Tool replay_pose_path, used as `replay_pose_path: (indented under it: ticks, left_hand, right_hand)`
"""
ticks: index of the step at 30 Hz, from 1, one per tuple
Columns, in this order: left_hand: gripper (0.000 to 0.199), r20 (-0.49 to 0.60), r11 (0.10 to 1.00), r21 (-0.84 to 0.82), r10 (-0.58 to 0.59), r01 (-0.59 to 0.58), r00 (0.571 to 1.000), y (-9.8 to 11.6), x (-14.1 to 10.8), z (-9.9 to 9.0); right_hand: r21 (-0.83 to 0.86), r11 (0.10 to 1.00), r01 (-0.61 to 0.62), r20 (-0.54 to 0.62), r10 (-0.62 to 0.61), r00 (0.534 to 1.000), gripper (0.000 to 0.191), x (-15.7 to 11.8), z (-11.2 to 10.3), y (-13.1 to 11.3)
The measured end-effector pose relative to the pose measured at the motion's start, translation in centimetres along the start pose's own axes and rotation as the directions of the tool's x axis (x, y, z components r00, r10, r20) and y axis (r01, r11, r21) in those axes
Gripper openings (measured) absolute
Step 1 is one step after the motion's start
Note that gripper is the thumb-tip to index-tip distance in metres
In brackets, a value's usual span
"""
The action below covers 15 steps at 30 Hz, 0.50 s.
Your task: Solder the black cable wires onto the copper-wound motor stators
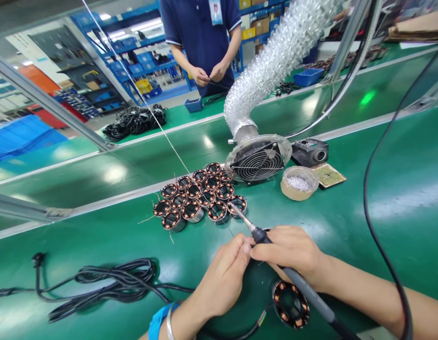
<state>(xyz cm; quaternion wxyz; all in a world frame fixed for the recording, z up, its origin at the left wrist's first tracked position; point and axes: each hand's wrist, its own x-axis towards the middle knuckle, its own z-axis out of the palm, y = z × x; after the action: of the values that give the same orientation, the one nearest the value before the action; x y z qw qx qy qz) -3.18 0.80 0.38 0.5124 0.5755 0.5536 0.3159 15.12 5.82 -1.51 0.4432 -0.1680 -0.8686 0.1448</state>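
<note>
My right hand [297, 252] is closed around a soldering iron [307, 290], whose metal tip points away from me toward the stators. My left hand [228, 271] meets it, thumb and fingers pinched together; what they hold is hidden, though a thin strand shows just beyond them. Part of a dark round rim peeks out behind my right hand. Below the hands lies a ring-shaped stator [290, 304] with copper windings, beside a black cable [249, 333] with thin coloured wires at its end. Several more copper-wound stators [192, 211] stand grouped beyond the iron's tip.
A coiled black power cord [109, 283] lies at left. Ahead are a fume extractor fan [257, 163] on a silver duct [272, 56], a round tub [299, 183], a sponge tray [327, 175] and an iron holder [311, 152]. A co-worker [205, 42] stands across the bench.
</note>
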Motion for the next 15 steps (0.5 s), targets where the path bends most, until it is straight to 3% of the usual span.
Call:
replay_pose_path:
  ticks: [4, 8, 15]
  left_hand:
    - [0.033, 0.144, 0.98, 0.168, 0.08, -0.104, 0.986, 0.8, -0.2, -0.7]
    - [0.025, 0.174, 0.903, 0.377, 0.153, -0.209, 0.973, 1.2, -0.1, -1.3]
    - [0.032, 0.114, 0.969, 0.231, 0.064, -0.089, 0.991, 0.5, 0.1, -0.8]
  right_hand:
    - [0.011, 0.999, 0.043, -0.036, -0.042, 0.998, 0.02, 0.1, 0.0, -0.1]
    - [0.027, 0.999, -0.024, -0.089, 0.026, 0.996, 0.024, -0.2, -0.5, -0.7]
    - [0.063, 0.99, -0.126, -0.076, 0.131, 0.988, 0.026, -0.7, -0.2, -1.6]
